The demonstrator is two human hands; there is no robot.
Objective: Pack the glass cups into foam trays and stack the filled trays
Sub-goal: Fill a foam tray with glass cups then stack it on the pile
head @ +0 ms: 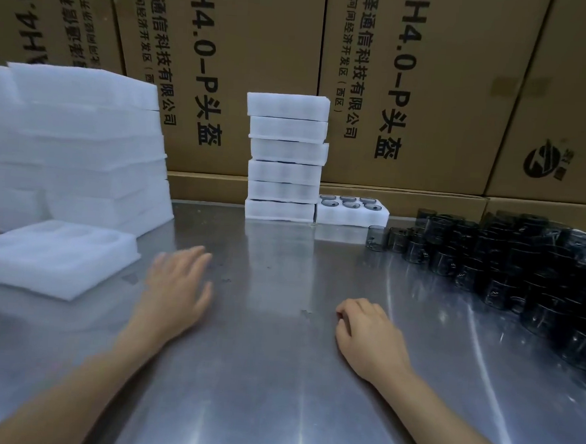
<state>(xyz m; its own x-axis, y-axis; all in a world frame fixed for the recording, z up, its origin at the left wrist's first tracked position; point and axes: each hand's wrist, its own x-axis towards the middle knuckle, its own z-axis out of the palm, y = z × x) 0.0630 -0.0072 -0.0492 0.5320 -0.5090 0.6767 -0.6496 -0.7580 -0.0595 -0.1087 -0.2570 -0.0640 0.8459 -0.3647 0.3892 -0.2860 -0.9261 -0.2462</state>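
Head view: both hands idle among foam trays and glass cups

Head view shows a shiny steel surface (275, 375) with both hands holding nothing. The left hand (177, 290) hovers or rests with straight, spread fingers (193, 255), just right of a single empty white foam tray (52, 258). The right hand (367, 332) rests on the surface, its fingers loosely curled under.

Behind the empty tray stands a broad pile of white foam trays (80, 147). At centre back rises a tall stack of six white foam trays (285, 158), and touching its right side sits one low filled foam tray (352, 210) with six dark glass cups in its pockets. A heap of loose smoky dark glass cups (509, 259) crowds the right side. Brown printed cardboard boxes (430, 93) wall off the back.
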